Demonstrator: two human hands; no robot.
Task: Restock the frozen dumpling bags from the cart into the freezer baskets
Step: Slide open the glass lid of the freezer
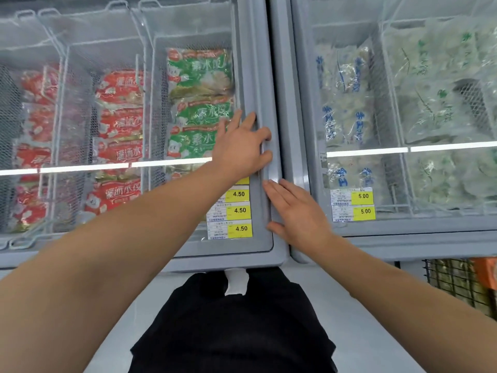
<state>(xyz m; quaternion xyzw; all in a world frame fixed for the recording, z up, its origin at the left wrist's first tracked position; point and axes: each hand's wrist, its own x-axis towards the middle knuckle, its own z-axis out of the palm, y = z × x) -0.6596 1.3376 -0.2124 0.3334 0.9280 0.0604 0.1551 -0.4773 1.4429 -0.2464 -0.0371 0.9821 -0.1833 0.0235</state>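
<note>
Left hand (242, 149) sits on the glass sliding lid (107, 103) of the left freezer, fingers (265, 135) curled over the grey lid frame (256, 84) at its right edge; looks like a grip for sliding the lid open, judging by the task; right hand (298, 211) lies flat, fingers straight, on the frame seam just below, holding nothing, probably bracing; lid appears closed, so baskets are not yet reachable.

Under the glass: right wire basket (158, 84) holds green dumpling bags (200, 74) stacked in a row; middle basket (64, 76) holds red dumpling bags (121, 87); more red bags (35, 122) in the far-left basket.

Right freezer (298, 103), separate lid, also closed: clear bags with blue print (341, 84) in one basket, clear bags with green print (430, 84) in the next.

Yellow price tags (239, 210) stuck on the left lid read 4.50; tags (363, 196) on the right read 5.00.

Black wire cart (457, 281) edge shows lower right, contents unclear; no bag in either hand; restocking not started here.
</note>
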